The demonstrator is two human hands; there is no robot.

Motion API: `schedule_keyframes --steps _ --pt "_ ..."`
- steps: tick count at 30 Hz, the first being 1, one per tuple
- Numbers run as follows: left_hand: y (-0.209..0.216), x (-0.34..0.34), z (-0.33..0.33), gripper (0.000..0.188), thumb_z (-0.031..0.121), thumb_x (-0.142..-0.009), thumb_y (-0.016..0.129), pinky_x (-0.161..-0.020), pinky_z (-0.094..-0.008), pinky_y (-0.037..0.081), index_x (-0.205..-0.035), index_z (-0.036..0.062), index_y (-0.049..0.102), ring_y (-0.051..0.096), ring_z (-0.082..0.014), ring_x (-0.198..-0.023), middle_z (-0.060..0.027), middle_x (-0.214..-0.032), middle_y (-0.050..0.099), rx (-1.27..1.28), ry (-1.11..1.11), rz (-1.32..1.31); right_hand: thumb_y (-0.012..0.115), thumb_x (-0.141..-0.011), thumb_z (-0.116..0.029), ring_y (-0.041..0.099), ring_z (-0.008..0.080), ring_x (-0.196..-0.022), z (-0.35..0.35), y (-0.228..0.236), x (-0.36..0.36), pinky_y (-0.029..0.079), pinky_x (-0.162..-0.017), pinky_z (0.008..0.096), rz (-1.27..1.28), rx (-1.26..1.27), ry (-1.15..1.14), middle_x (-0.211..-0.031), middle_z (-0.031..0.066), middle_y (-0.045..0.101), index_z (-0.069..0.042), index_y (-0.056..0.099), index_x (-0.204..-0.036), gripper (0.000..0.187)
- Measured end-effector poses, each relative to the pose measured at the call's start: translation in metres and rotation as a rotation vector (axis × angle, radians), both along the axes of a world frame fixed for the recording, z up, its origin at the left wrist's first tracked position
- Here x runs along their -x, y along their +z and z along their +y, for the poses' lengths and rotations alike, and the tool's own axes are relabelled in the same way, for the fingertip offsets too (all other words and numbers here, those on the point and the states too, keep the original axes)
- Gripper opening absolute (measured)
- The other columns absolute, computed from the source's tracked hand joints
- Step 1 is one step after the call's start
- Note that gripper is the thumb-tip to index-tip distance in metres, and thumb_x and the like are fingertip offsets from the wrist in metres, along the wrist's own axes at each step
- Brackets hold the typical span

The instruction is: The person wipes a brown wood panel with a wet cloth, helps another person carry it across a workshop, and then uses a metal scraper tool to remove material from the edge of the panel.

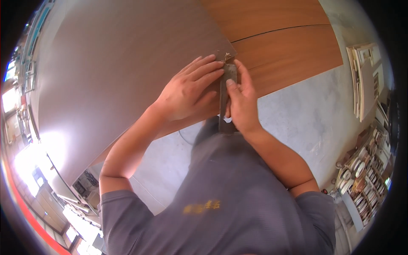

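A long, narrow, dark grey flat-sided tool [228, 83] points away from me at the corner of a large grey panel [127, 46]. My right hand [242, 95] is closed around it, thumb on top and the index finger stretched along its right side. Its exact kind does not show clearly. At its far end sits a small tuft of pale shavings [228, 55]. My left hand [189, 87] lies flat on the grey panel with its fingers stretched out, the fingertips reaching the tool's left side.
Below the grey panel lie orange-brown wood-grain boards [289, 51] with a dark seam between them. Pale grey floor [293, 121] shows to the right. Several boards [363, 80] lean at the far right, above a crowded rack [365, 182]. Bright windows and shelving line the left rim.
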State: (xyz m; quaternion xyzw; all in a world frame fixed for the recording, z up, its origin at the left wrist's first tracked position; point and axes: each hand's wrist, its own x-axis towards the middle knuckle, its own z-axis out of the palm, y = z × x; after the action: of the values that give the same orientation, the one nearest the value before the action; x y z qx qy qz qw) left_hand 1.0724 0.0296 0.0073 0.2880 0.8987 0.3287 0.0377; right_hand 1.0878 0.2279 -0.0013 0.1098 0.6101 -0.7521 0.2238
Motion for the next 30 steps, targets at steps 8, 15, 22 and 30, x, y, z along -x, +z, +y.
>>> schedule_keyframes --steps 8,15,22,30 --pt "-0.001 0.016 -0.027 0.052 0.009 -0.088 0.066 -0.121 -0.0512 0.034 -0.138 -0.0014 0.057 0.043 -0.0371 -0.145 -0.0173 -0.148 0.054 -0.034 -0.140 -0.011 0.047 -0.105 -0.014 0.058 0.0083 -0.066 -0.039 -0.012 -0.014 0.046 -0.054 0.0243 0.075 -0.161 -0.197 -0.096 0.0088 0.065 -0.003 0.038 -0.151 0.048" --pt "-0.007 0.022 -0.043 0.049 0.007 -0.089 0.064 -0.121 -0.0511 0.033 -0.136 -0.0030 0.059 0.044 -0.0380 -0.144 -0.0188 -0.147 0.055 -0.062 -0.218 0.023 0.049 -0.104 -0.013 0.061 0.0243 -0.114 -0.059 -0.007 -0.019 0.049 -0.096 0.0352 0.005 -0.159 -0.249 -0.127 0.0170 0.062 -0.001 0.042 -0.148 0.047" --pt "-0.006 0.022 -0.053 0.044 0.005 -0.090 0.061 -0.120 -0.0513 0.035 -0.133 -0.0054 0.061 0.046 -0.0394 -0.142 -0.0200 -0.146 0.056 -0.074 -0.218 0.052 0.050 -0.103 -0.012 0.057 0.0305 -0.125 -0.067 -0.010 -0.015 0.045 -0.104 0.0396 0.100 -0.307 -0.287 -0.134 0.0191 0.059 -0.001 0.043 -0.147 0.046" --pt "-0.012 0.044 -0.033 0.043 0.009 -0.094 0.061 -0.120 -0.0492 0.035 -0.135 -0.0047 0.060 0.046 -0.0368 -0.142 -0.0179 -0.147 0.056 -0.064 -0.245 0.122 0.051 -0.103 -0.012 0.058 0.0122 -0.060 -0.059 0.005 0.004 0.045 -0.050 0.0278 -0.031 -0.192 -0.348 -0.098 0.0103 0.065 -0.002 0.046 -0.146 0.044"
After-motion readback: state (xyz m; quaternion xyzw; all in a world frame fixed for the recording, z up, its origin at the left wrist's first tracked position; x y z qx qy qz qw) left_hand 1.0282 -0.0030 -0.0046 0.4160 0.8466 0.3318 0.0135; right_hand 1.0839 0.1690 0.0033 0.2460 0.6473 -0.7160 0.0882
